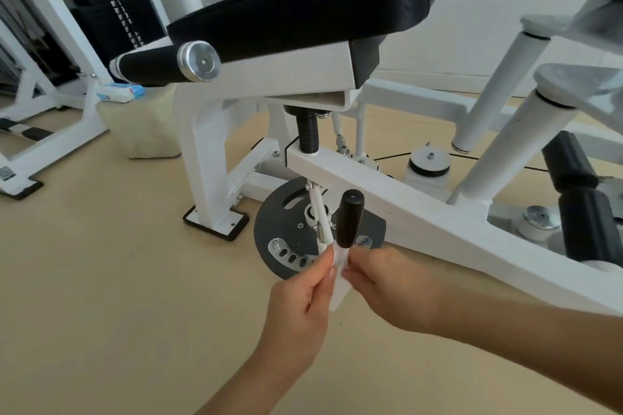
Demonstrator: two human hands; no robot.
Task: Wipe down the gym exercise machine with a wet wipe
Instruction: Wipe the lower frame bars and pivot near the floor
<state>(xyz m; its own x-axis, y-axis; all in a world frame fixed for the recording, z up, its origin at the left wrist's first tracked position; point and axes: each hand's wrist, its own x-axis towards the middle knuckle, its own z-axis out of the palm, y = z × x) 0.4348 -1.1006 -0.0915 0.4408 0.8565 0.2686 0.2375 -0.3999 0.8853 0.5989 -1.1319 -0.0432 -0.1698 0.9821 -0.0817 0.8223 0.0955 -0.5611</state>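
A white gym machine [397, 209] with a black padded seat [303, 3] fills the view. Below the seat a white lever with a black grip [350, 217] sticks up in front of a dark round adjustment plate [286, 246]. A white wet wipe [339, 283] is wrapped around the lever's white shaft just under the grip. My left hand [300, 307] pinches the wipe from the left. My right hand [394, 286] pinches it from the right, fingertips hidden behind the wipe.
A black handle with a silver end cap [199, 61] juts out left of the seat. A pack of wipes [119, 93] lies on a pale block [148, 125] behind. A weight stack [111, 20] stands at back left. Black roller pads [580, 192] are at right. The floor is beige.
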